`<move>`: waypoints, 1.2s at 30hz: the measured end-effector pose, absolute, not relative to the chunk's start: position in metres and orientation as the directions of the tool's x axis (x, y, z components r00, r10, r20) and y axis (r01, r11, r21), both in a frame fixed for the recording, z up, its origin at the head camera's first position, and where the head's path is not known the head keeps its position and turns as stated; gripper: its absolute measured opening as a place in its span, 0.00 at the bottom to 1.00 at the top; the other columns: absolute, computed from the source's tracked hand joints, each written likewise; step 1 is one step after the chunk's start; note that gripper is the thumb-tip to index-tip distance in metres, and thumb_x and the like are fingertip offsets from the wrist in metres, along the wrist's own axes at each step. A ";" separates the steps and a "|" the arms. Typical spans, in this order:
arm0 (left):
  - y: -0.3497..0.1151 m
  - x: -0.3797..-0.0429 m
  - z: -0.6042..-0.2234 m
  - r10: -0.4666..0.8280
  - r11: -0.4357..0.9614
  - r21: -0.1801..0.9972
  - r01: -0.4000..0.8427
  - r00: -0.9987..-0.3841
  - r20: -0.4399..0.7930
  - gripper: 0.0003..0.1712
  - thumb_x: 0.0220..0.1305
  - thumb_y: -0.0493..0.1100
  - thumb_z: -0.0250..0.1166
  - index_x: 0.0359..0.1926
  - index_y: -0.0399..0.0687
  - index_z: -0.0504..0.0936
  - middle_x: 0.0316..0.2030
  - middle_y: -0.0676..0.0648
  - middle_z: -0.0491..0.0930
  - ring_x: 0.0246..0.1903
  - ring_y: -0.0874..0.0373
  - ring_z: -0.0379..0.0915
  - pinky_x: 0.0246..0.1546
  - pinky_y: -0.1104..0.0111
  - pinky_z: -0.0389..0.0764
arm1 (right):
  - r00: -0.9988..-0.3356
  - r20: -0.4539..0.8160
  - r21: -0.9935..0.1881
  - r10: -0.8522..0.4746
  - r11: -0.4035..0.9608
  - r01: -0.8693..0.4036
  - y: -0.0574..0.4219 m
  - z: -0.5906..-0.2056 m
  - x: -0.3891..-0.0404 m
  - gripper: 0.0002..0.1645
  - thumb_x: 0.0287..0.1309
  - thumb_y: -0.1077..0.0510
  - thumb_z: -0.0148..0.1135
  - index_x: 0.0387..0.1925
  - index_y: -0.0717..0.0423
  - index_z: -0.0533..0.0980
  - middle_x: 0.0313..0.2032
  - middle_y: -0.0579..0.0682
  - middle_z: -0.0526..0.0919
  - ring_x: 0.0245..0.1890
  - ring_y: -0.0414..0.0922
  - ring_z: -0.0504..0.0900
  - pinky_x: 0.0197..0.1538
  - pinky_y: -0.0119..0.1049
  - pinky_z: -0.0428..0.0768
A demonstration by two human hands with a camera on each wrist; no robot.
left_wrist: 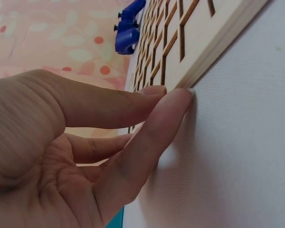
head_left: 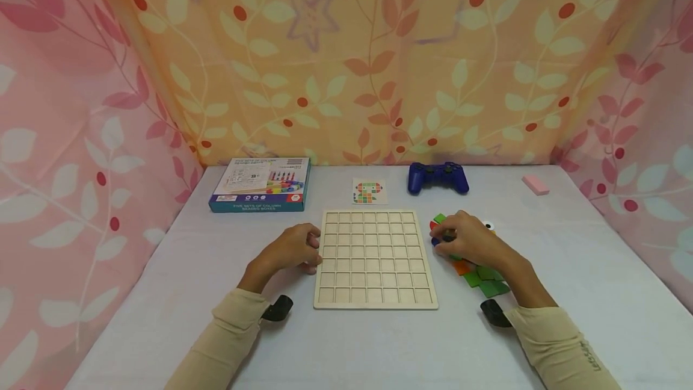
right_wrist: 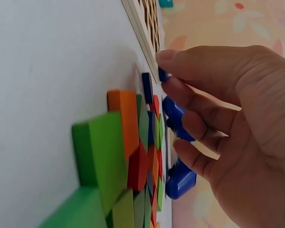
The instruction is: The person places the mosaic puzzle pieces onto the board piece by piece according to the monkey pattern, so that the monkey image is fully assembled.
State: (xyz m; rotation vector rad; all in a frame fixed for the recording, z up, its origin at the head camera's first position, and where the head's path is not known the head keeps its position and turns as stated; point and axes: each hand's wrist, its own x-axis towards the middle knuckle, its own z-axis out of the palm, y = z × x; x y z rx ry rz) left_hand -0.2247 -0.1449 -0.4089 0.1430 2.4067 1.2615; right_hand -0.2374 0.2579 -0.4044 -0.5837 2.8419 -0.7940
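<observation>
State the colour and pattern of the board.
Pale wood, divided into a grid of squares; the board shows best in the head view.

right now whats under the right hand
Under the right hand lie coloured pieces: green, orange, red and blue ones show. In the head view, the hand and wrist cover part of the group, so their number can't be told.

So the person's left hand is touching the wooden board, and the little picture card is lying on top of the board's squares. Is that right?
Not quite: the picture card isn't on the squares. The head view shows it on the table, just beyond the wooden board. The left hand is touching the board.
</observation>
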 end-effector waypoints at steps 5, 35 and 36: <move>-0.145 -0.225 -0.408 0.278 0.580 0.808 -0.104 -0.907 -0.316 0.34 0.61 0.29 0.72 0.68 0.30 0.72 0.50 0.38 0.77 0.37 0.52 0.81 0.37 0.65 0.91 | -0.895 0.051 -0.529 -0.443 0.748 -0.401 0.250 -0.408 -0.241 0.14 0.58 0.56 0.77 0.47 0.53 0.89 0.40 0.43 0.88 0.42 0.46 0.74 0.45 0.39 0.71; -0.146 -0.225 -0.409 0.281 0.568 0.816 -0.112 -0.905 -0.319 0.33 0.62 0.29 0.71 0.68 0.30 0.72 0.50 0.38 0.77 0.35 0.53 0.81 0.37 0.65 0.91 | -0.887 0.035 -0.584 -0.460 0.711 -0.391 0.214 -0.417 -0.256 0.14 0.59 0.62 0.76 0.47 0.58 0.88 0.34 0.45 0.86 0.39 0.45 0.75 0.46 0.38 0.74; -0.146 -0.226 -0.409 0.282 0.567 0.816 -0.112 -0.905 -0.320 0.34 0.62 0.29 0.71 0.68 0.30 0.72 0.50 0.38 0.77 0.35 0.53 0.81 0.37 0.65 0.91 | -0.889 0.028 -0.587 -0.456 0.713 -0.384 0.214 -0.417 -0.256 0.14 0.59 0.61 0.76 0.47 0.57 0.88 0.34 0.45 0.86 0.39 0.45 0.75 0.46 0.38 0.74</move>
